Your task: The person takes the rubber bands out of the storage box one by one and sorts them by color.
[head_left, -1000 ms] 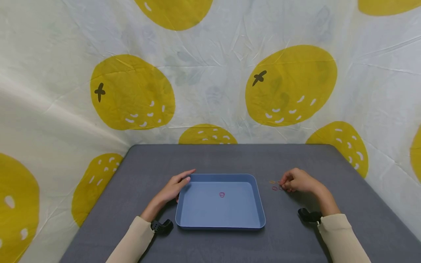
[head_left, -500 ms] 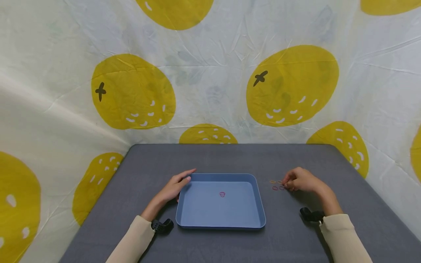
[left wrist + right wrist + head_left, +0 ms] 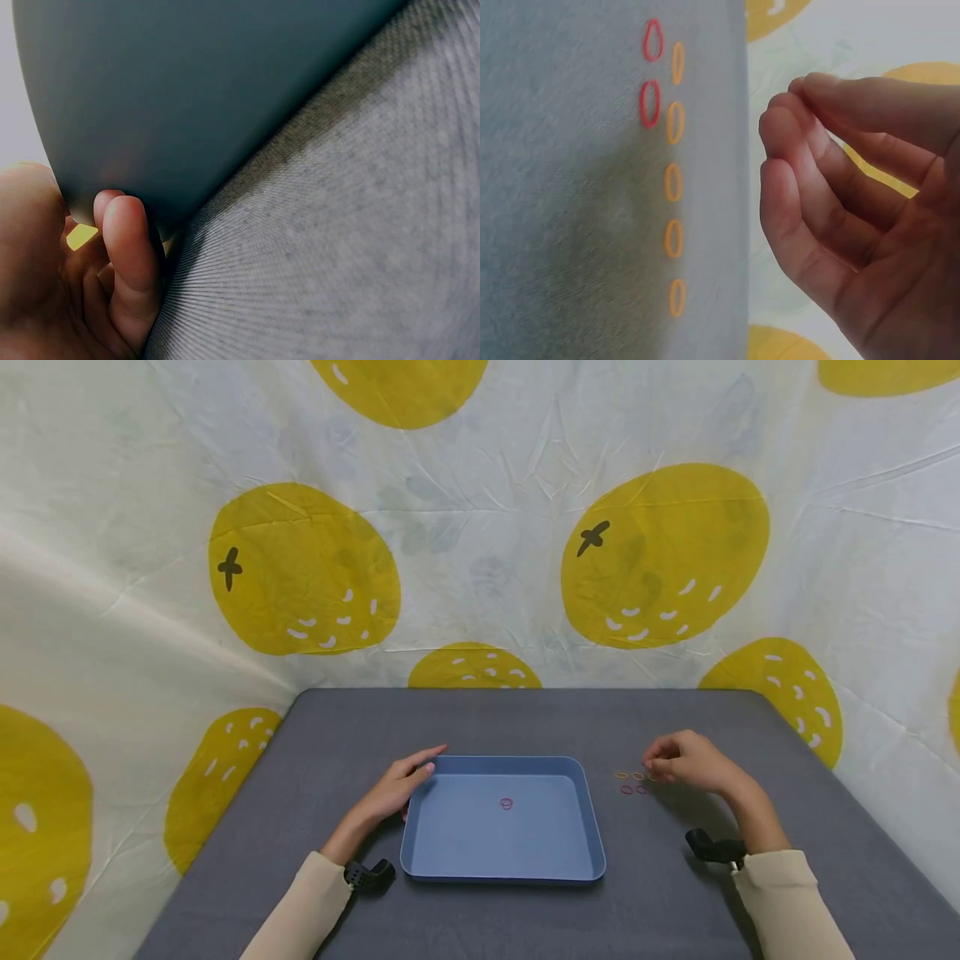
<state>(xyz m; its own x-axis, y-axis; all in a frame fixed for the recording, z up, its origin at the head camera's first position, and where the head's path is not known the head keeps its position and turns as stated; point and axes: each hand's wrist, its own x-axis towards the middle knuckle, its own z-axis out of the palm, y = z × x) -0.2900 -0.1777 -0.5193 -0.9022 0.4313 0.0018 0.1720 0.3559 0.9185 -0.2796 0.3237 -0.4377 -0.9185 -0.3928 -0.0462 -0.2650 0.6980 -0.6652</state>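
Observation:
My left hand (image 3: 393, 787) holds the upper left corner of a shallow blue tray (image 3: 590, 827), with its thumb at the rim. In the left wrist view its curled fingers (image 3: 129, 240) press the tray's outer wall (image 3: 187, 97). Inside the tray lie overlapping red rubber bands (image 3: 506, 804). Right of it, my right hand (image 3: 690, 763) hovers over the table, thumb and fingertips brought together. Whether a band sits between those fingertips is hidden. Below that hand lie two red rubber bands (image 3: 642, 105) and a row of several yellow rubber bands (image 3: 667, 182).
A grey cloth covers the table (image 3: 480, 718). Behind and beside it hangs a white curtain (image 3: 480, 560) printed with yellow fruit. Each wrist carries a black camera mount, the left one (image 3: 369, 877) near the tray's lower left corner.
My right hand has risen off the table and moved slightly right, away from the bands, baring more of the yellow row. The left hand and tray have stayed in place.

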